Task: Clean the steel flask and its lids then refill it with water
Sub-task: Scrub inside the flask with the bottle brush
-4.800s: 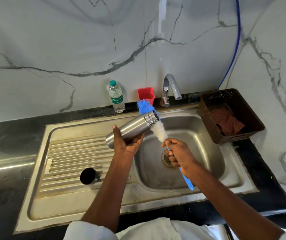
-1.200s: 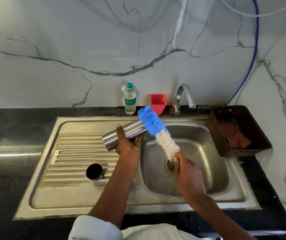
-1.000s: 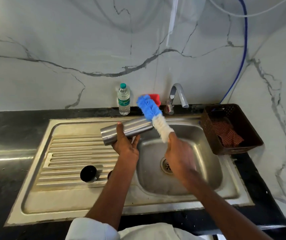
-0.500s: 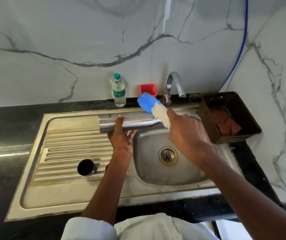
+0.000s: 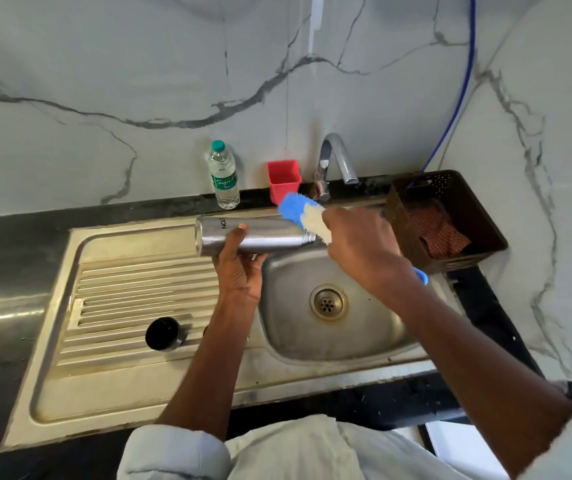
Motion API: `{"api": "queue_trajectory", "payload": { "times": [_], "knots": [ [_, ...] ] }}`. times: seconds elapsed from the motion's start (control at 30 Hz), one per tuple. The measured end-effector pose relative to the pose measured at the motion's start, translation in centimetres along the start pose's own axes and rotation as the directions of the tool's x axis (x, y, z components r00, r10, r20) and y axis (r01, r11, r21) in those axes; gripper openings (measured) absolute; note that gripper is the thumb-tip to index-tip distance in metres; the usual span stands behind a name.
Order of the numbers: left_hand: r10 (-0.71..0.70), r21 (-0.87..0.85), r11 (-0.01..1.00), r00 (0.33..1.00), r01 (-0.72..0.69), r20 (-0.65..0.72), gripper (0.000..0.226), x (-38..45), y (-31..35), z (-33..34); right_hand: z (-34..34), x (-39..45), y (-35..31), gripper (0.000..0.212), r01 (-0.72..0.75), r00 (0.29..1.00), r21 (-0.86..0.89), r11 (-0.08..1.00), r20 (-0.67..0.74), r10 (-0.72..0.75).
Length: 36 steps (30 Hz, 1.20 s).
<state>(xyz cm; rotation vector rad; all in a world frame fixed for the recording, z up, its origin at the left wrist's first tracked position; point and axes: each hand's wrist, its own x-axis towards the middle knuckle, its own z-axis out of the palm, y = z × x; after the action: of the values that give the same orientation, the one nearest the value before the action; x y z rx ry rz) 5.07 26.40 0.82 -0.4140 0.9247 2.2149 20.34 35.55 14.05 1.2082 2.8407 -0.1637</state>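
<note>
Marble wall behind a steel sink [image 5: 159,386]: left hand [image 5: 239,271] grips the steel flask [image 5: 253,235] level above the basin, right hand [image 5: 360,244] clutches the bottle brush [image 5: 303,214] at its mouth; scrubbing underway, lid [image 5: 162,333] on the drainboard, rinsing and refilling likely remain

Single head-worn view, looking forward and steeply down from just above the front edge of the sink [image 5: 159,386], close enough for both forearms to run up from the bottom border toward mid-frame. Faces the marble wall [image 5: 139,64] squarely, with the tap [image 5: 334,161] a little right of centre, the black desk [image 5: 3,237] curving off at the left under wide-angle bend, and a brown basket [image 5: 450,188] near the right edge. No second view for overlap; camera tilted slightly, perhaps, judging from the sloping sink rim.
</note>
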Motion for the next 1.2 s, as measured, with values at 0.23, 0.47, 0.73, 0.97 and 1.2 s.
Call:
{"api": "queue_trajectory", "payload": {
  "times": [0.23, 0.47, 0.73, 0.97, 1.2],
  "knots": [
    [-0.206, -0.248, 0.954, 0.969, 0.168, -0.135, 0.053, 0.2, 1.1, -0.5, 2.6, -7.5, 0.1, 0.030, 0.014, 0.998, 0.054, 0.998, -0.062, -0.011],
    [-0.361, -0.228, 0.921, 0.912, 0.315, -0.195, 0.065, -0.4, 0.0, 0.8, 6.1, -5.3, 0.0, 0.033, -0.023, 0.991, 0.216, 0.976, -0.121, 0.050],
    [-0.265, -0.188, 0.956, 0.934, 0.224, -0.239, 0.061, -1.8, 0.3, 1.0, 6.1, -6.3, -0.8, 0.030, 0.005, 0.989, 0.182, 0.983, -0.143, 0.021],
    [-0.127, -0.213, 0.975, 0.953, 0.068, -0.276, 0.075, -1.0, 1.7, -0.1, 2.5, -8.9, 1.0, 0.020, -0.045, 0.995, 0.174, 0.984, -0.084, 0.060],
    [-0.002, -0.003, 1.000, 0.979, 0.001, -0.204, 0.064, -1.3, 0.9, -0.3, 0.9, -6.0, 1.4, 0.013, -0.063, 0.991, 0.153, 0.986, -0.110, 0.081]
  ]
}}
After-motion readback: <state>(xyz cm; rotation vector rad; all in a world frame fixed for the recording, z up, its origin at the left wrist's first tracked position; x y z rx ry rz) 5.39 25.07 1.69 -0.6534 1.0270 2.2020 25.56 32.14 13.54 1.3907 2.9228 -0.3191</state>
